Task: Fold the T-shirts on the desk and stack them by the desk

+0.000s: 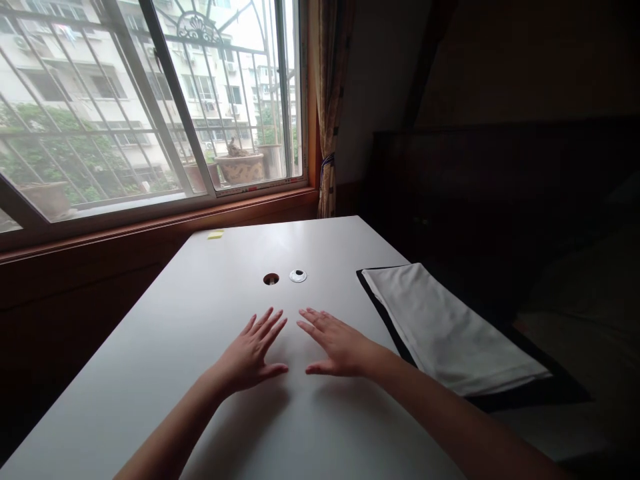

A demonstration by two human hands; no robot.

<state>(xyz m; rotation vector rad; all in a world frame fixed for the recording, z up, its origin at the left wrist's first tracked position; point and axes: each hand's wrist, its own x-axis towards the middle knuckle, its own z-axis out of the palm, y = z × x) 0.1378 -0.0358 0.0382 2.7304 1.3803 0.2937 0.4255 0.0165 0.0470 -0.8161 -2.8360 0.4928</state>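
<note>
Both hands are stretched over a white table (150, 360), palms down. My left hand (255, 350) has its fingers spread and holds nothing. Beside it, my right hand (337, 343) is open too, thumb apart from the fingers, with nothing in it. A gap separates the two thumbs. Just beyond the fingertips are a round hole (271, 279) in the tabletop and, to its right, a round white cap (299, 275) with a dark opening. Right of my right hand lies a folded pale cloth (445, 327) on a black cloth (565, 390).
A yellow sticky note (215, 235) is at the table's far left corner. Behind the table are a barred window (150, 107) with a wooden sill (165, 217) and a tied curtain (329, 133). Potted plants stand outside. The room's right side is dark.
</note>
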